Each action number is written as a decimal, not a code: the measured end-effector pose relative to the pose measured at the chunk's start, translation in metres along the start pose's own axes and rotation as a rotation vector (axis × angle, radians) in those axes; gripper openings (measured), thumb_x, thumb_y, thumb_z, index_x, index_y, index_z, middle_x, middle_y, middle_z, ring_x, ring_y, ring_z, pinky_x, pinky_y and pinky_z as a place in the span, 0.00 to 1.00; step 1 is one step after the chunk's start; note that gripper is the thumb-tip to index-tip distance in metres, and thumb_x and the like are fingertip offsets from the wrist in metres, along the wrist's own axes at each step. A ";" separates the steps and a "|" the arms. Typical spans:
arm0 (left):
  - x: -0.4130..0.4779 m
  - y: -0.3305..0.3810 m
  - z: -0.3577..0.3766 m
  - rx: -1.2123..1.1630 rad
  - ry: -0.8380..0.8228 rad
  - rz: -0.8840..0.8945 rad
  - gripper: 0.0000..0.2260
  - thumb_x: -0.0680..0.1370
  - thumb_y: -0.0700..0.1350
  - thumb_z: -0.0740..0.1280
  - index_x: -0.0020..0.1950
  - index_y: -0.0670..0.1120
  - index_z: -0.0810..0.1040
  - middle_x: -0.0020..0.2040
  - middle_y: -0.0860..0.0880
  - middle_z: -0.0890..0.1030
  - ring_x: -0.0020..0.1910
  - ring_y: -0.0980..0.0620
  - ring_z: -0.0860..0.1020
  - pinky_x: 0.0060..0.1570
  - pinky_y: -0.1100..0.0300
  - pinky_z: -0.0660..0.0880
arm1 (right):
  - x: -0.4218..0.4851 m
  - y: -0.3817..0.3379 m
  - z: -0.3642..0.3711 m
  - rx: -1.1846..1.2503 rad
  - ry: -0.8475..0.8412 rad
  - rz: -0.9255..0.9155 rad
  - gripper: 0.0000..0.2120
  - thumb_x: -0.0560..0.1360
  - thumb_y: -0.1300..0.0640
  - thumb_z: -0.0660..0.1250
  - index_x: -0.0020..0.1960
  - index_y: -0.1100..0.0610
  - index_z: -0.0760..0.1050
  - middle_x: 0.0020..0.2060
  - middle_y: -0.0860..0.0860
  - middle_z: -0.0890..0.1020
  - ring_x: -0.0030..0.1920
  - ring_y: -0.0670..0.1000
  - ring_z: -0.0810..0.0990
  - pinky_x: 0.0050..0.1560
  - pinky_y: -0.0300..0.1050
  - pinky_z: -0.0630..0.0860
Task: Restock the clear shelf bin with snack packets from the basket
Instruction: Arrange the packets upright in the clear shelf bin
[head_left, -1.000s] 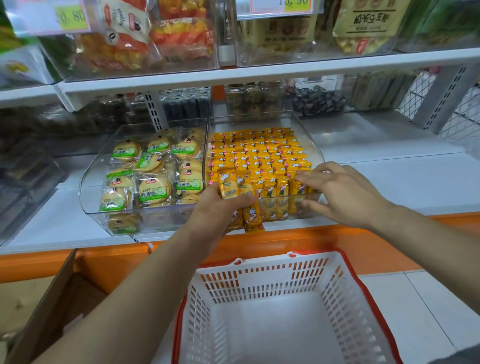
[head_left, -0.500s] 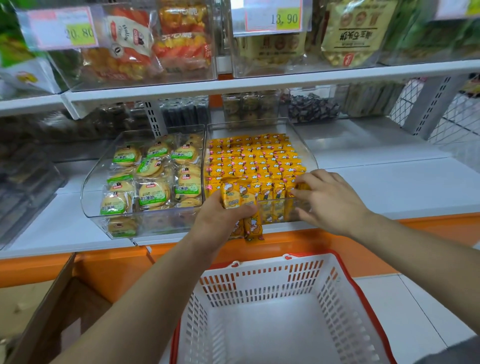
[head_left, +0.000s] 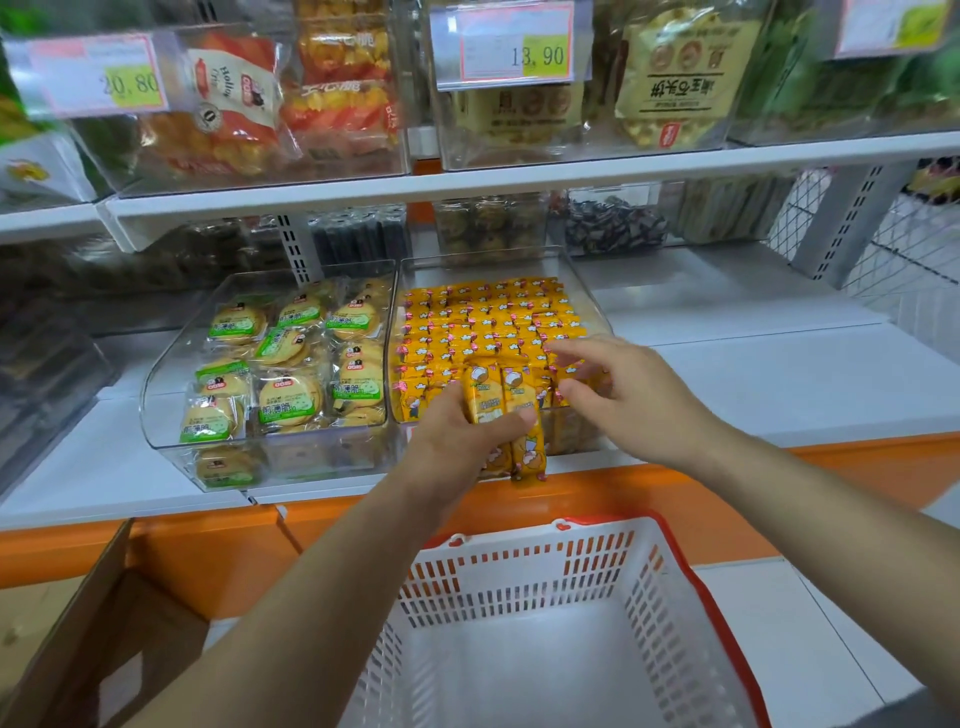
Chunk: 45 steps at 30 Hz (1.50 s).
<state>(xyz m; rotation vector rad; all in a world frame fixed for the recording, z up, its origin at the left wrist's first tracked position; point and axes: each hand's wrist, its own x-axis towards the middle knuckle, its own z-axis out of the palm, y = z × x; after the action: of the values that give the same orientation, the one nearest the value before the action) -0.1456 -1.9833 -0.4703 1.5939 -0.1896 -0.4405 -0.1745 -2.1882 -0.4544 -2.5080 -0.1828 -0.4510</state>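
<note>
left hand (head_left: 457, 441) clamped on yellow foil snack packets (head_left: 493, 397) at front edge of clear plastic shelf bin (head_left: 582, 296) | right hand (head_left: 634, 395) spread, empty, over front-right corner | we judge them light, slippery; grip mid-body

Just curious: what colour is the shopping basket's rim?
Red, edging the white slatted plastic basket; head view.

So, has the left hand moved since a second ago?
Yes: the left hand, gripping packets, shifted right along the bin's front wall, from its left corner toward the middle.
</note>
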 end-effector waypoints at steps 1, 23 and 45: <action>-0.001 0.000 0.004 0.004 -0.010 0.011 0.13 0.75 0.45 0.76 0.58 0.51 0.80 0.51 0.49 0.88 0.52 0.48 0.86 0.59 0.41 0.81 | -0.001 -0.005 0.002 0.134 -0.064 0.045 0.20 0.81 0.52 0.64 0.72 0.44 0.71 0.58 0.39 0.79 0.56 0.40 0.77 0.53 0.32 0.71; 0.128 0.070 -0.004 1.330 0.214 0.404 0.29 0.74 0.59 0.75 0.73 0.55 0.72 0.68 0.47 0.76 0.66 0.45 0.75 0.64 0.48 0.75 | 0.008 0.064 -0.018 -0.331 -0.112 -0.089 0.15 0.78 0.51 0.68 0.64 0.40 0.75 0.59 0.38 0.76 0.51 0.42 0.75 0.44 0.40 0.69; 0.145 0.027 0.042 0.779 -0.112 0.470 0.03 0.81 0.49 0.69 0.49 0.52 0.81 0.42 0.60 0.79 0.42 0.63 0.78 0.40 0.65 0.76 | 0.023 0.048 -0.027 -0.259 -0.184 0.006 0.18 0.75 0.54 0.74 0.64 0.43 0.78 0.53 0.38 0.77 0.40 0.39 0.72 0.49 0.44 0.73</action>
<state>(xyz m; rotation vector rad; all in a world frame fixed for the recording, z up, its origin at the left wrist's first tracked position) -0.0258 -2.0793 -0.4677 2.1949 -0.8853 -0.0748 -0.1491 -2.2424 -0.4506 -2.8042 -0.1987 -0.2542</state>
